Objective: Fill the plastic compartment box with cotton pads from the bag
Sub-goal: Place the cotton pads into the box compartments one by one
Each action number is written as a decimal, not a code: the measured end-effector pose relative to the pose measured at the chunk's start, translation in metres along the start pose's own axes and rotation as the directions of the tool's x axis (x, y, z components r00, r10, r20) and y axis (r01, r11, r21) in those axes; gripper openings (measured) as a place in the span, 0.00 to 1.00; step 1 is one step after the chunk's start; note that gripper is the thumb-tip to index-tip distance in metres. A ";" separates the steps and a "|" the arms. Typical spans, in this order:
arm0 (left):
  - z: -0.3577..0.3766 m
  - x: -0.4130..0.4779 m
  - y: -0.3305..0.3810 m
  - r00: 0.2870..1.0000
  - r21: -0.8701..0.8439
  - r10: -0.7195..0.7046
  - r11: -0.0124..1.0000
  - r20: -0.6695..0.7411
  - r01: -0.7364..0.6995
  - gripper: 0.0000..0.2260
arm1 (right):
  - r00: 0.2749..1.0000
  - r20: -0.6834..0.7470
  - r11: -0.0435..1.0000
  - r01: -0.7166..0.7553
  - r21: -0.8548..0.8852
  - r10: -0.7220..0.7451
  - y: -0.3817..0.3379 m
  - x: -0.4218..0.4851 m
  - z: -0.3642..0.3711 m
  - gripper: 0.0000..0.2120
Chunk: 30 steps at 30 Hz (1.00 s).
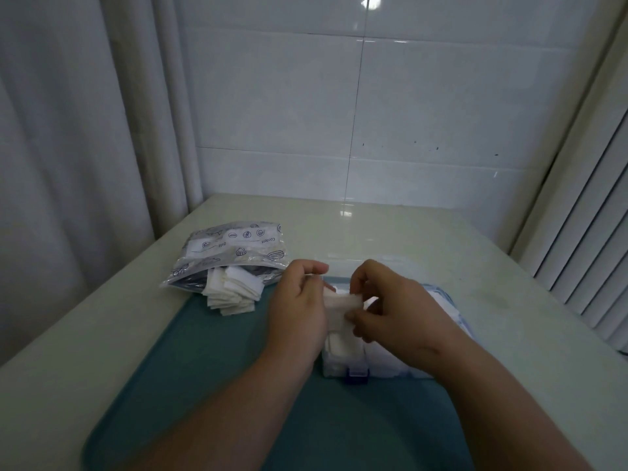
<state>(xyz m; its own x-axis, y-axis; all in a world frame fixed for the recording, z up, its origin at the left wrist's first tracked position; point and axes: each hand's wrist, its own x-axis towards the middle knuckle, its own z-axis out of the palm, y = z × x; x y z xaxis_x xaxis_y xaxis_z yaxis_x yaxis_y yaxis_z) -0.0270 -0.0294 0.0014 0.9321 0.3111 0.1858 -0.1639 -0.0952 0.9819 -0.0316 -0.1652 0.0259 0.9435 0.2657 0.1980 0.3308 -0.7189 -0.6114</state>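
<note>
Head view: pale table [424, 239], teal tray [190, 368] on it. Clear compartment box [343, 363] sits at the tray's 3 o'clock side. Over it, left hand [299, 302] and right hand [402, 312] both pinch a cotton pad stack [339, 300]. Bag [234, 249] at 10 o'clock, loose pads [234, 294] spilling from its mouth. White tiled wall [373, 113] at 12, curtain [85, 147] at 9, blinds [584, 232] at 3.
</note>
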 end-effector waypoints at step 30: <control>-0.001 0.006 0.013 0.942 0.085 0.037 0.994 0.333 -0.069 0.15 | 0.983 -0.065 0.975 -0.157 0.159 0.169 0.008 -0.003 -0.029 0.05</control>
<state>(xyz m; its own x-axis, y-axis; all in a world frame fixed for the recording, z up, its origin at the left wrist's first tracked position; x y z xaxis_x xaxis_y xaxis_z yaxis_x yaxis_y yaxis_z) -0.0236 -0.0280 0.0154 0.9798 -0.0248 0.1985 -0.1995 -0.1961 0.9601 -0.0314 -0.1900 0.0427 0.9851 0.0981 0.1409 0.1709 -0.6406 -0.7487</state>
